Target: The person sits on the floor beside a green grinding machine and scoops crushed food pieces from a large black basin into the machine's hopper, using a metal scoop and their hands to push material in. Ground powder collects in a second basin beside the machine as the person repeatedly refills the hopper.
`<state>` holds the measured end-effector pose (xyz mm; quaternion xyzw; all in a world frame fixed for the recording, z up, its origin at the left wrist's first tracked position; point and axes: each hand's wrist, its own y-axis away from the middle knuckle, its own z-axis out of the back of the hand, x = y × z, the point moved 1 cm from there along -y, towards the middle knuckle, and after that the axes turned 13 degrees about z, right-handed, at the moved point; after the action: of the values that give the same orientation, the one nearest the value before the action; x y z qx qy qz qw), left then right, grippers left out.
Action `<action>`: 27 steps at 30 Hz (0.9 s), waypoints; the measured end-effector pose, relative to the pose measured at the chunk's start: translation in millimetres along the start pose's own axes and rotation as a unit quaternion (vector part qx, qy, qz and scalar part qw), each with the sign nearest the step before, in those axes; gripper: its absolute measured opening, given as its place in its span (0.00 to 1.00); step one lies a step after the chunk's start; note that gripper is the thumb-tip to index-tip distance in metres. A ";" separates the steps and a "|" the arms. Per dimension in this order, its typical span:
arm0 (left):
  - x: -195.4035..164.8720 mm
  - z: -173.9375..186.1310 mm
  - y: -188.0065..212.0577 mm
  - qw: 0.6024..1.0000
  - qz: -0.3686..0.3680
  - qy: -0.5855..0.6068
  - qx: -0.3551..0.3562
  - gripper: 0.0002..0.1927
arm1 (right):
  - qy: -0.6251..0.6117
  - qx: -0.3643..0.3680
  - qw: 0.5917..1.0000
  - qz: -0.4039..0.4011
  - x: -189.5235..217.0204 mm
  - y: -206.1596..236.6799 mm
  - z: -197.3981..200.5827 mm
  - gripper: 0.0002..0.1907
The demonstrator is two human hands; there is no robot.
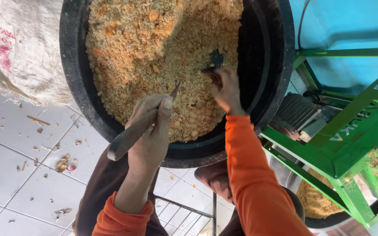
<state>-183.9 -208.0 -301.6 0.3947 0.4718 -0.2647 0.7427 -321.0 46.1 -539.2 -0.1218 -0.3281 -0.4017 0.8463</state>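
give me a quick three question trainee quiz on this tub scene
1. True or false: the left hand grips a long grey metal tool by its handle.
2. Which thing does the right hand reach into? A) the round black plastic tub of orange-tan crumbly meal B) the white woven sack C) the green metal machine frame
3. Fill in: the tub stands on a floor of white ____.

Key
1. True; its pointed tip lies over the meal.
2. A; the fingers touch a small dark piece at the meal's surface.
3. tiles, strewn with small scraps.
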 end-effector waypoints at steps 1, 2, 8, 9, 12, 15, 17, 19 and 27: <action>-0.1 0.5 -0.3 1.000 0.000 0.005 0.000 0.10 | 0.028 -0.032 0.998 0.053 9.3 8.0 -5.6 0.23; -0.4 0.7 -0.4 1.000 0.001 0.010 0.001 0.10 | 0.033 0.009 0.995 0.092 16.8 13.5 -13.2 0.20; -1.8 0.1 1.4 0.999 -0.044 -0.007 -0.004 0.09 | 0.012 0.077 0.987 0.142 36.1 40.1 -43.2 0.15; -1.5 -0.2 1.0 1.000 -0.031 0.000 -0.001 0.09 | 0.016 0.058 0.988 0.142 34.6 42.1 -43.1 0.12; -2.4 -1.3 -0.2 1.000 -0.011 0.010 0.002 0.09 | 0.006 0.045 0.995 0.086 26.5 47.3 -38.1 0.05; -4.9 -3.4 -0.9 1.000 -0.026 0.004 -0.005 0.10 | -0.026 0.046 0.998 0.031 21.0 50.8 -31.8 0.05; -5.6 -3.7 -0.4 1.000 -0.016 0.010 -0.003 0.10 | -0.011 0.043 0.998 0.053 22.5 51.1 -30.3 0.09; -5.3 -4.5 0.1 1.000 -0.005 0.002 -0.002 0.10 | 0.045 0.035 0.991 0.121 28.2 49.3 -31.3 0.15; -3.1 -12.7 -2.0 1.000 -0.006 0.006 -0.001 0.10 | 0.019 0.008 0.996 0.083 44.4 52.1 -38.5 0.08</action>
<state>-193.0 -198.4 -302.6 0.3932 0.4789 -0.2662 0.7384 -243.3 35.2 -536.3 -0.1340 -0.3037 -0.3299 0.8837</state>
